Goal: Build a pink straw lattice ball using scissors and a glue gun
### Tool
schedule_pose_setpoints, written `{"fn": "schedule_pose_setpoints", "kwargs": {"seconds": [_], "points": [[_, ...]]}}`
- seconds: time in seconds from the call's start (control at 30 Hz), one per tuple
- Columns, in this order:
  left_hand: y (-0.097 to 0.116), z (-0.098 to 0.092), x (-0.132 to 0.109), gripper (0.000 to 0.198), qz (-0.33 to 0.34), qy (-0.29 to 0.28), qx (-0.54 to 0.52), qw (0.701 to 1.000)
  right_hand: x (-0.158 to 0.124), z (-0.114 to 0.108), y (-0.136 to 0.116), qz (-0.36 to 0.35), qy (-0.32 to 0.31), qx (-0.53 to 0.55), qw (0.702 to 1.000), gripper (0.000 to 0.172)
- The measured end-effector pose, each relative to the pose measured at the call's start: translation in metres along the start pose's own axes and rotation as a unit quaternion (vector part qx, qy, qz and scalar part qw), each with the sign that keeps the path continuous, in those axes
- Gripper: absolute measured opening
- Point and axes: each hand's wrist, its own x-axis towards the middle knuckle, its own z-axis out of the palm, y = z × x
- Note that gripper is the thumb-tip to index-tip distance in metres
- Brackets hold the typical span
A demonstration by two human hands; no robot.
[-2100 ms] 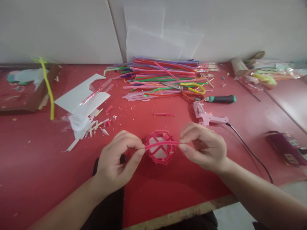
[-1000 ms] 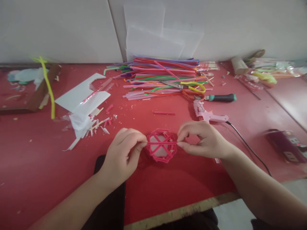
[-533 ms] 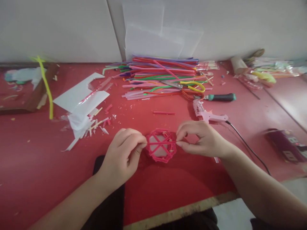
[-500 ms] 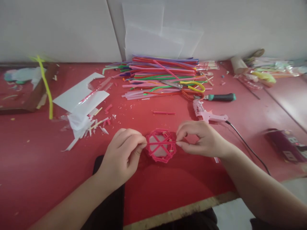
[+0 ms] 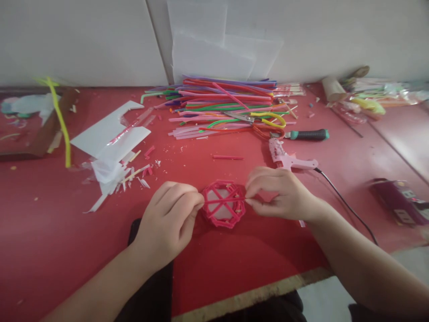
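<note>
Running left-right over the pink-red eight-sided openwork frame [image 5: 221, 224], a thin straight pink-red strip [image 5: 216, 201] is pinched endwise between fingers of left hand [image 5: 170, 214] and right hand [image 5: 284, 192], equally near.

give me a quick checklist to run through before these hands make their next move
1. Left hand pinching one end of the pink strip: ok.
2. Right hand pinching the other end: ok.
3. Strip lined up across the pink frame: ok, it spans the middle.
4. Strip touching the frame: cannot tell from this overhead view.
5. Glue gun well clear of the right hand: not ok, it lies just beyond it.
6. Scissors away from both hands: ok, they lie on the coloured strips.
</note>
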Motion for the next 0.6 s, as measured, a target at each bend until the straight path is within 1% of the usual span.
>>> {"fn": "schedule_pose_setpoints", "kwargs": {"seconds": [0.4,0.6], "points": [[0.0009,0.0005,0.0017,0.019,-0.003,-0.003,-0.016,1.0,-0.0007,0.0006,0.0009,-0.002,-0.005,-0.01,1.0,0.011],[0.0001,0.002,0.0003,0.019,-0.023,-0.004,-0.037,0.999,-0.0001,0.0002,-0.0011,-0.008,0.0,-0.013,1.0,0.012]]}}
